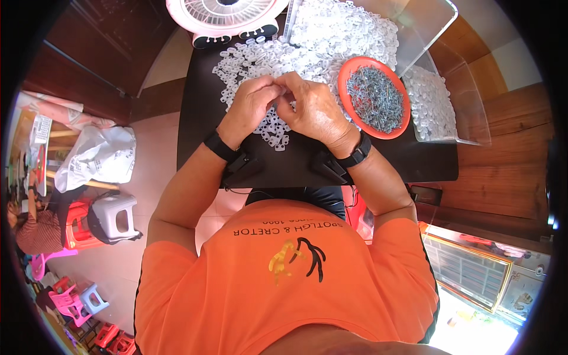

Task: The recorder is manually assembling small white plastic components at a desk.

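Observation:
Over the dark table [198, 139], my left hand [249, 109] and my right hand [313, 109] meet with fingertips pinched together. Whatever they hold is too small and too hidden by the fingers to name. Beneath and beyond them spread many small white plastic pieces with holes [272, 59], some loose near my wrists. Right of my right hand lies an orange-red round plate [344, 83], heaped with thin grey metal pins that look like nails or screws [376, 97].
A white and pink fan [228, 15] stands at the table's far left. Clear plastic bins [473, 100] with more white pieces sit at the far right. Stools [115, 216], a white bag [100, 154] and another person [38, 228] are off to the left.

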`<state>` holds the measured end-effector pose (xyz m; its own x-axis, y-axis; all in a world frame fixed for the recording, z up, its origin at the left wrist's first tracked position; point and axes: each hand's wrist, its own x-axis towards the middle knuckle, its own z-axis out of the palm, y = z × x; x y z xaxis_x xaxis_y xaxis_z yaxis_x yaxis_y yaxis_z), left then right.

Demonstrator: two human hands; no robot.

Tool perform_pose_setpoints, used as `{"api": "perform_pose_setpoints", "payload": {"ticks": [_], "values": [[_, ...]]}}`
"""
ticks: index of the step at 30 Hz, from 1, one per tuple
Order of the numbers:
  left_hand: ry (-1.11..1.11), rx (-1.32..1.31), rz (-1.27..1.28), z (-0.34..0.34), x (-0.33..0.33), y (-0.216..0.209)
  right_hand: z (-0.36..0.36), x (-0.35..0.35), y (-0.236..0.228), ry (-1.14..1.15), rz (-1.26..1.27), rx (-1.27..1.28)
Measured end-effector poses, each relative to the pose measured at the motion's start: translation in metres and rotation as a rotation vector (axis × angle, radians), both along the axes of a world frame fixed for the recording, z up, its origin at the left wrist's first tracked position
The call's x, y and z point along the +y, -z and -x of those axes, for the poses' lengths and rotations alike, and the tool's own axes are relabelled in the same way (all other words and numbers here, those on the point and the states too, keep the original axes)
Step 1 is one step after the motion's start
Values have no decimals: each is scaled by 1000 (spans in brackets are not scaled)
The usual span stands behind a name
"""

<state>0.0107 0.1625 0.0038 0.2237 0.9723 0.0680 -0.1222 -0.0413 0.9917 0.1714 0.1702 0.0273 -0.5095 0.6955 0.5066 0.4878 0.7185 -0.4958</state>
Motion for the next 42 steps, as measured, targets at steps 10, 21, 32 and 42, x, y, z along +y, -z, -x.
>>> {"api": "perform_pose_setpoints", "payload": {"ticks": [10, 21, 32, 42], "values": [[-1, 4, 3, 0, -1, 2, 0, -2, -1, -3, -34, 12], [2, 66, -12, 1, 0, 0, -5, 7, 3, -34, -56, 56], [-12, -19, -10, 10, 9, 3, -9, 8, -1, 4, 102, 75], [-44, 27, -50, 4, 7, 0, -9, 13, 5, -28, 67, 106]]}}
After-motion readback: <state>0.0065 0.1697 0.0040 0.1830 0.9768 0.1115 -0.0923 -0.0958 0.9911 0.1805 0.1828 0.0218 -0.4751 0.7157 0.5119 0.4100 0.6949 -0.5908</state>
